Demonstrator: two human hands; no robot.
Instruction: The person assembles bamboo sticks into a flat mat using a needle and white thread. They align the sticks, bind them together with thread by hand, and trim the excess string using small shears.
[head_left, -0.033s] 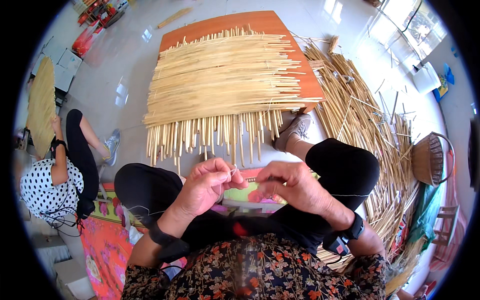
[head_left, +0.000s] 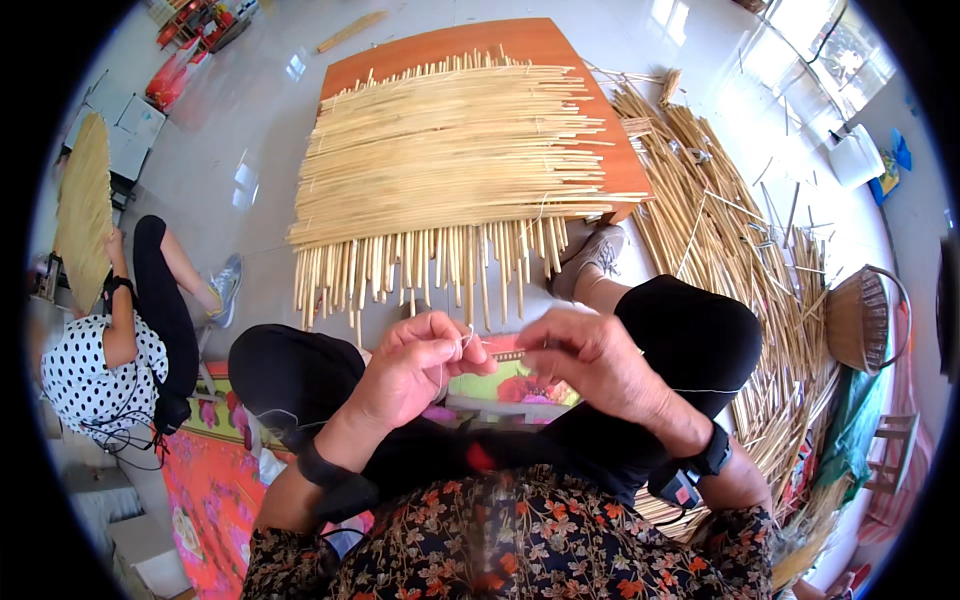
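Observation:
My left hand (head_left: pixel 405 365) is closed, thumb and forefinger pinching a thin white thread (head_left: pixel 467 337) that loops at the fingertips. Just to its right, my right hand (head_left: pixel 590 360) has its fingers curled toward the thumb; the fingertips are blurred, and whatever they may hold is too small to make out. Both hands are raised above my lap, apart from each other. Beyond them a mat of pale straw-coloured stalks (head_left: pixel 440 150) lies on an orange-brown low table (head_left: pixel 540 42), its near stalk ends hanging over the front edge.
Loose stalks (head_left: pixel 710 220) cover the floor right of the table. A wicker basket (head_left: pixel 855 318) stands at the far right, near a white bucket (head_left: pixel 853 160). On the left sits another person in a dotted top (head_left: pixel 105 360), holding an oval woven panel (head_left: pixel 84 215). A flowered red cloth (head_left: pixel 215 500) lies lower left.
My right hand has shifted very slightly, its fingertips still blurred. The left hand keeps its pinch on the thread.

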